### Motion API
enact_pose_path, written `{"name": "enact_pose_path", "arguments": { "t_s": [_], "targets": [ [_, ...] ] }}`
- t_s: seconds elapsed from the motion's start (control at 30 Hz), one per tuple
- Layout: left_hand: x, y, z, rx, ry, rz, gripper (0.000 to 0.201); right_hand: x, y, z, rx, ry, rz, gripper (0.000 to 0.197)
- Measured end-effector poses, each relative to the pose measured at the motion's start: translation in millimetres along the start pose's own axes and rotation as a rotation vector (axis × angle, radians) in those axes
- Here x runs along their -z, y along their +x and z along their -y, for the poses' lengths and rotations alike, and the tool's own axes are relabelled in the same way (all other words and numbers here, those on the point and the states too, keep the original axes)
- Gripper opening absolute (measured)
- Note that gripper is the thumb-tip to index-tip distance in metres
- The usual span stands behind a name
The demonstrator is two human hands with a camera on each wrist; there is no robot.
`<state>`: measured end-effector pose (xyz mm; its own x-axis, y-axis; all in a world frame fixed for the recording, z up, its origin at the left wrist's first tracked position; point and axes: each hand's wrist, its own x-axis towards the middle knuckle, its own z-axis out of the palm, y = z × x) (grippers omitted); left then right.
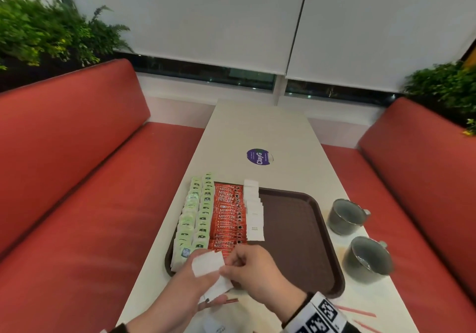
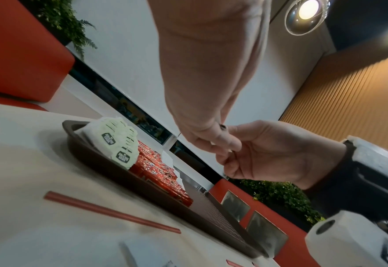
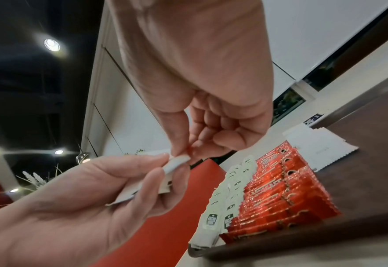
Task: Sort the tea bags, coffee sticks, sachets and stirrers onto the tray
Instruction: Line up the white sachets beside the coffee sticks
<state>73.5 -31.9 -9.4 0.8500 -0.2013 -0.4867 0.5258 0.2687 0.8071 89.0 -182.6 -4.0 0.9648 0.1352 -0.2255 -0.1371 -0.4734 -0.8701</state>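
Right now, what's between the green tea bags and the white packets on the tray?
The red coffee sticks lie in a row between the green tea bags and the white sachets on the tray; the head view shows it best.

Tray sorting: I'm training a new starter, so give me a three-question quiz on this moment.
1. True or false: the stirrers already lie on the tray.
2. Which row sits between the tea bags and the white sachets? A) coffee sticks B) mugs
3. What do the left hand and right hand hold?

Key: 1 false; 2 A; 3 white sachets.
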Motion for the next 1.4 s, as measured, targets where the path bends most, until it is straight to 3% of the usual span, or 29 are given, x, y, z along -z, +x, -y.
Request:
{"name": "enact_pose_path", "arguments": {
  "t_s": [0.13, 0.23, 0.37, 0.57, 0.73, 0.8, 0.9, 0.97, 1.07, 1.13, 1.2, 1.4],
  "targets": [
    [-1, -3, -2, -0.017, 0.071, 0.021, 0.026, 17, 1, -1, -0.041, 0.071, -0.008, 0.018],
    [6, -7, -7, 0.013, 0.024, -0.025, 0.019, 42, 15, -6, -0.098, 0.131, -0.208, 0.012],
    [18, -11, -4, 0.052, -0.016, -0.083, 0.027, 69, 57, -38, -0.266, -0.015, -0.407, 0.017],
    [21, -20, 0, 0.085, 0.044, -0.127, 0.026, 68, 105, -63, -0.4, -0.335, -0.264, 0.025],
    [29, -23, -1, 0.071, 0.04, -0.144, 0.022, 64, 121, -74, -0.447, -0.615, -0.06, 0.022],
    [29, -24, -2, 0.073, 0.01, -0.151, 0.023, 63, 121, -71, -0.481, -0.643, -0.082, 0.024],
    [30, -24, -2, 0.076, -0.048, -0.139, 0.032, 63, 110, -58, -0.361, -0.603, -0.246, 0.02],
    [30, -22, -2, 0.074, -0.094, -0.127, 0.036, 58, 87, -40, -0.221, -0.38, -0.312, 0.013],
    [25, -18, -1, 0.076, -0.098, -0.097, 0.039, 39, 33, -6, -0.056, -0.113, -0.127, 0.006],
    [18, -18, 0, 0.056, -0.067, -0.069, 0.037, 25, 6, 3, 0.0, -0.155, 0.026, 0.008],
    [8, -18, 0, 0.024, -0.007, -0.041, 0.03, 12, -9, 6, 0.04, -0.176, 0.091, 0.008],
    [-15, -14, 1, -0.045, 0.182, 0.045, 0.029, 1, -25, -2, 0.031, 0.045, -0.052, 0.023]
  ]
}}
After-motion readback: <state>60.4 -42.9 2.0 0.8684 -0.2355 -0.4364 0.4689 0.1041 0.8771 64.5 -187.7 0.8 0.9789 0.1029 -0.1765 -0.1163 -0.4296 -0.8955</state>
